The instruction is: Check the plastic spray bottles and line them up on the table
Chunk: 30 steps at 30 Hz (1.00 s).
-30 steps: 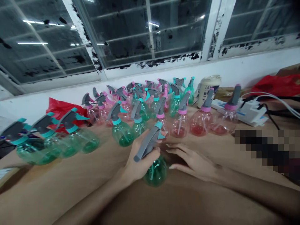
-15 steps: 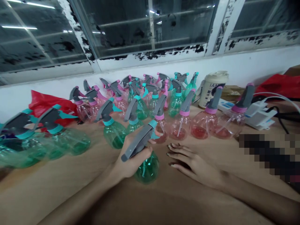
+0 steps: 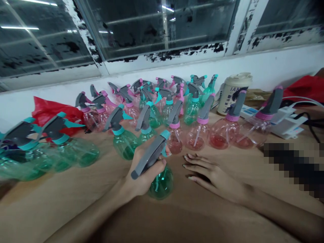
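My left hand (image 3: pixel 144 172) is wrapped round the neck of a green spray bottle (image 3: pixel 161 185) with a grey and turquoise spray head. The bottle is upright at the table's near middle, and its collar is hidden by my fingers. To its right, my right hand (image 3: pixel 207 173) rests palm down on the tabletop (image 3: pixel 192 212), fingers apart and holding nothing. Just beyond my hands are a pink spray bottle (image 3: pixel 174 143) and another green spray bottle (image 3: pixel 125 145), both with some liquid at the bottom.
Several more pink and green spray bottles crowd toward the wall, with green ones (image 3: pixel 83 153) at the left. A lidded paper cup (image 3: pixel 231 96), a white power strip (image 3: pixel 288 126) with cables and red plastic bags (image 3: pixel 58 113) lie around them. Windows (image 3: pixel 162 30) are behind.
The view has shifted slightly, so things on the right appear a little farther right. My left hand keeps its grip on the bottle, and my right hand stays flat.
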### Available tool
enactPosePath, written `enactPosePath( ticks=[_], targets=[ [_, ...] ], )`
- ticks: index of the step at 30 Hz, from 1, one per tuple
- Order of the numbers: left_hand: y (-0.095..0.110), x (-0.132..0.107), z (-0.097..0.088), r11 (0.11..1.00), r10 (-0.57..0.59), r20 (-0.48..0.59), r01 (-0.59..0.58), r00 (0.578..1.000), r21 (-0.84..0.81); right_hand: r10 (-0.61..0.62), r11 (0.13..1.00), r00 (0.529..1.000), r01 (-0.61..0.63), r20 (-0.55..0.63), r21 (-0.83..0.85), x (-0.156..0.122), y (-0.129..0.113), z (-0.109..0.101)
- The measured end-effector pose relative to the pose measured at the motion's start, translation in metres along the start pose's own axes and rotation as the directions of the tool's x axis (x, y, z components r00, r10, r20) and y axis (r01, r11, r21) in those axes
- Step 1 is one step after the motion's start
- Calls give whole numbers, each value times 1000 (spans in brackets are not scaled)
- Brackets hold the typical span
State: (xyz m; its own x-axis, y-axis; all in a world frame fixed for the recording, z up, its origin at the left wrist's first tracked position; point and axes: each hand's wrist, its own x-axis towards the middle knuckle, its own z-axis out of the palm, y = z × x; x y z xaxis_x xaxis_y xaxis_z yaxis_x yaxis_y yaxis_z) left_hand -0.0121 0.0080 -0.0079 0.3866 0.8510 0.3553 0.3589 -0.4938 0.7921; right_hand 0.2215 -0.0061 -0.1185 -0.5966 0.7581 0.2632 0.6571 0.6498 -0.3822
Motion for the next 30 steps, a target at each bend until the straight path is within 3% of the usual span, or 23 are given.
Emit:
enactPosePath(
  ticks=[7,17,23,30],
  targets=[
    [-2,2,1,989,43,-83,-31,996,141,22,1000,1000,-22,-3,6,0,-1,-2],
    [-6,1,9,979,75,-86,-57,993,194,-6,1000,1000,7,14,-14,-2,2,1],
    [-6,3,10,991,36,-46,-30,998,133,1,995,1000,-3,-20,-102,-5,3,4],
    [-11,6,6,985,140,38,-144,989,100,11,989,998,-19,-56,-149,-6,3,4]
  ],
)
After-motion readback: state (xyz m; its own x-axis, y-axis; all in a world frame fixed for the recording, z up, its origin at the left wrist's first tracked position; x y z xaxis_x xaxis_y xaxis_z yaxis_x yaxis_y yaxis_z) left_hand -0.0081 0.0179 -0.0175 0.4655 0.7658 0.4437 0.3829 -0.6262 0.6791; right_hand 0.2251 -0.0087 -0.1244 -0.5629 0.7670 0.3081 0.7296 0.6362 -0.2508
